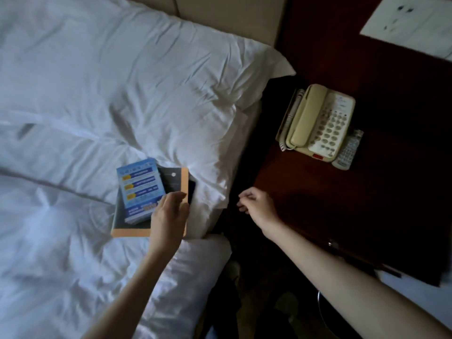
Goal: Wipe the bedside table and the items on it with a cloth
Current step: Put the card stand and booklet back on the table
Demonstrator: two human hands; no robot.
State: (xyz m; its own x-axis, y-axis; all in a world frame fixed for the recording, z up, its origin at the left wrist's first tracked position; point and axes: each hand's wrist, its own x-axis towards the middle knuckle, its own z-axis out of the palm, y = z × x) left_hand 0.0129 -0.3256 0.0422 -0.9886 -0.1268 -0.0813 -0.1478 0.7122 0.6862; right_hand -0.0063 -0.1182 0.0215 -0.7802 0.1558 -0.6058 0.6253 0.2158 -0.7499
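On the left, a white duvet (49, 216) and a pillow (171, 81) are seen. An orange-rimmed tray (129, 232) is set on the bedding just below the pillow. Its long axis runs from near to far, with the far end leaning slightly right. A blue printed booklet (140, 189) is laid in the tray along the same axis, and a dark card (172, 179) is tucked partly beneath it.

The left forearm is raised from the lower edge and angled up and to the right, and the left hand (170, 212) is brought over the tray's near right corner. The tray is gripped there, the thumb laid along the right rim and the fingers curled over the inside by the booklet's corner.

The right arm is stretched in from the lower right. The right hand (255, 204) is held over the dark gap between bed and bedside table (367, 204), well apart from the left. Its fingers are loosely curled and nothing is held.

On the dark red table a cream telephone (320, 123) is stood, its long axis near to far and its handset (304, 116) cradled on the left. A grey remote control (348, 150) is laid against its right side, roughly parallel.
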